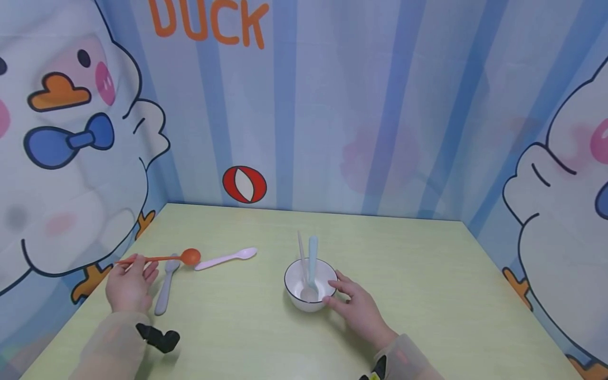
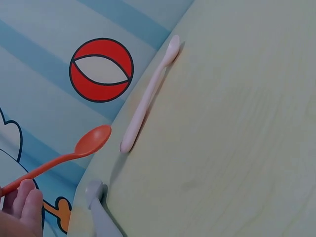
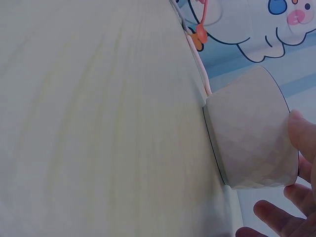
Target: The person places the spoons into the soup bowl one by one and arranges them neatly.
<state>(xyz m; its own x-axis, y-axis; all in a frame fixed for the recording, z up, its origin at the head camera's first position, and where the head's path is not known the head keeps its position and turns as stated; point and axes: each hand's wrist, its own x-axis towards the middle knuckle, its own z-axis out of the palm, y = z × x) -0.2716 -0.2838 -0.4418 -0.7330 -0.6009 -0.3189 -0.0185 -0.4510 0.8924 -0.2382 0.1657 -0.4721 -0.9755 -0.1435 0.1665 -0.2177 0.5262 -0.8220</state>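
Note:
My left hand (image 1: 129, 287) pinches the handle of an orange spoon (image 1: 190, 257), held level with its bowl end to the right. In the left wrist view the orange spoon (image 2: 93, 140) shows above the table edge. Below it lies a grey utensil (image 1: 163, 293), and beside that a pale pink spoon (image 1: 227, 258). A white bowl (image 1: 304, 304) with a dark rim stands upright mid-table. Inside lean a light blue-handled utensil (image 1: 312, 256) and one with a thin pale handle (image 1: 301, 248). My right hand (image 1: 358, 311) grips the bowl's right rim with thumb and fingers.
The pale yellow-green table (image 1: 427, 295) ends at a striped blue curtain (image 1: 323, 105) printed with ducks and a red-and-white ball. A black strap piece (image 1: 159, 338) sits on the left wrist over a sheer sleeve (image 1: 111, 343).

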